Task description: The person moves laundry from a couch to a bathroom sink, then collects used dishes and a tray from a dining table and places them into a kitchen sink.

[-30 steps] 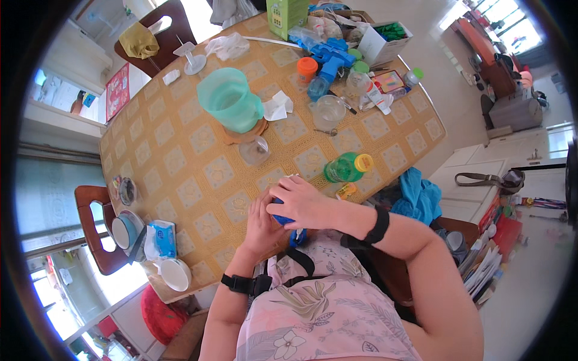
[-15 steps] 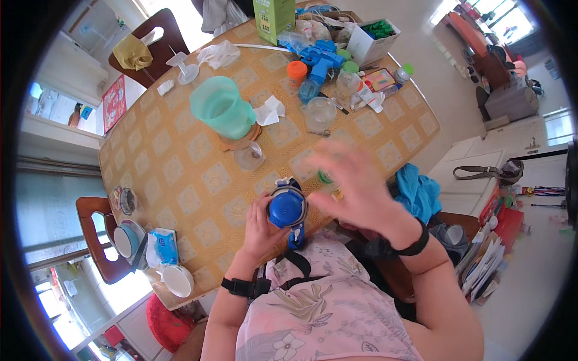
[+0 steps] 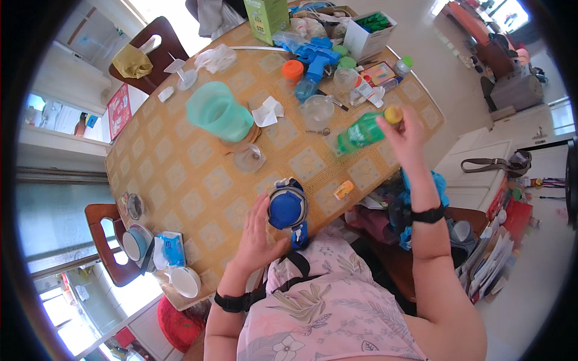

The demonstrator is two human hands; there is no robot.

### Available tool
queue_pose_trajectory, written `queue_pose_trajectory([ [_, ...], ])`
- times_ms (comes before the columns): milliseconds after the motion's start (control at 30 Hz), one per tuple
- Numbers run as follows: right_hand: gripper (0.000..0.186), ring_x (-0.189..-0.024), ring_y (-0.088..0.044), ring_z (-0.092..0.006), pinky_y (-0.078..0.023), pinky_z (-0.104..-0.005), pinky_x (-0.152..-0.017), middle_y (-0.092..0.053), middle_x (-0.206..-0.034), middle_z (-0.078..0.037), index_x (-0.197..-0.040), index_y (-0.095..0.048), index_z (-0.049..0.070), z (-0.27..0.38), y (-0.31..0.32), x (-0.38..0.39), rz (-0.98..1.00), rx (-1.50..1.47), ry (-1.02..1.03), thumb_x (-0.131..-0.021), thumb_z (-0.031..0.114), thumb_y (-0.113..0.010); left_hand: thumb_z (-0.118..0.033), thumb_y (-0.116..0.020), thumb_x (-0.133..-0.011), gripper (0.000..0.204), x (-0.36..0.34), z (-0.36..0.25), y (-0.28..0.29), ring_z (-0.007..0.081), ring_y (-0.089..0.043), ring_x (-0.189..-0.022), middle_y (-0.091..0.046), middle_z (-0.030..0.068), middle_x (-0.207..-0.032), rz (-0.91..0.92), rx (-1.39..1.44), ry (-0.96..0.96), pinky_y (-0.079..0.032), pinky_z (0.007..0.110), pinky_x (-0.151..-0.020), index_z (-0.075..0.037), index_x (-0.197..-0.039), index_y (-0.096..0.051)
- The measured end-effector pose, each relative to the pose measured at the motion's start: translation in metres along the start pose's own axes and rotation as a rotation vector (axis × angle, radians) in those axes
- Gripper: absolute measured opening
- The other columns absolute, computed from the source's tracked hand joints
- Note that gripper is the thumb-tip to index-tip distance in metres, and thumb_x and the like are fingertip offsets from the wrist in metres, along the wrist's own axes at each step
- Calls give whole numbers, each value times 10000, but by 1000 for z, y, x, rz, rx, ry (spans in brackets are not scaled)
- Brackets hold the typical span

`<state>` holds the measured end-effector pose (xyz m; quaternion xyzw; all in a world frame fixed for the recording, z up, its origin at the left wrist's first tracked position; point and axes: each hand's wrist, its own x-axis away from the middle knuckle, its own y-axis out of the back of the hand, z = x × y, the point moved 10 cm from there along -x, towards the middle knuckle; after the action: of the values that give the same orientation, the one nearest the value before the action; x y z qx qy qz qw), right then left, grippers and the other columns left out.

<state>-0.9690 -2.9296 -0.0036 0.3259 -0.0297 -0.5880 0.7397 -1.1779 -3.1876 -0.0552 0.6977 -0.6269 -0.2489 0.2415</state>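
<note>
My right hand point(image 3: 404, 133), at the right side of the table, grips a green plastic bottle point(image 3: 363, 132) by its yellow cap end. The bottle is tilted, its base toward the left. A blue-lidded flask point(image 3: 286, 209) with a strap stands at the near table edge. Beside it my left hand point(image 3: 256, 237) is open, fingers stretched and thumb apart. Its fingertips are at the flask's left side; whether they touch it I cannot tell. A small orange-and-yellow packet or block point(image 3: 343, 190) lies to the right of the flask.
A translucent green pitcher point(image 3: 218, 114) and a clear cup point(image 3: 248, 157) stand mid-table. Farther right are a clear bowl point(image 3: 317, 108), a blue toy gun point(image 3: 317, 59), an orange-lidded jar point(image 3: 292, 71) and a white box point(image 3: 371, 41). White bowl point(image 3: 183, 281) and tissue pack point(image 3: 172, 249) sit near left.
My right hand has moved right and away from the flask and now holds the green bottle up. My left hand has loosened from the flask, its thumb swinging out. The orange-and-yellow item is now uncovered.
</note>
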Motion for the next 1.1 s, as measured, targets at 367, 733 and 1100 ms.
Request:
queue_pose_trajectory([
  [367,352,-668,-507,-192,-410,-276,-570,-537,-828,-91,-954,-526,15,-48,12,-59,-98,344,80,-752,260,-677,-58,-557,-650,511,-25,-52,-21,300,-340,-1214,-404,135,-1247,390,-332,-413,-320,420,-967,-58,-1155,-477],
  [733,819,-1122,-412,-380,-364,-403,-925,-414,-1205,-243,-1219,-347,-49,37,-140,135,775,-23,304,-631,408,-688,-227,-581,-734,336,-30,-54,-46,260,-485,-1019,-523,102,-1053,606,-266,-960,-379,385,-891,-50,-1018,-552],
  [1100,904,-1107,-423,-378,-357,-425,-929,-395,-1216,-206,-1260,-265,18,40,-191,160,614,-407,403,-538,232,-764,-206,-577,-708,151,-29,-58,-52,208,-568,-830,-597,61,-876,480,-123,-1153,-432,341,-780,-69,-768,-600],
])
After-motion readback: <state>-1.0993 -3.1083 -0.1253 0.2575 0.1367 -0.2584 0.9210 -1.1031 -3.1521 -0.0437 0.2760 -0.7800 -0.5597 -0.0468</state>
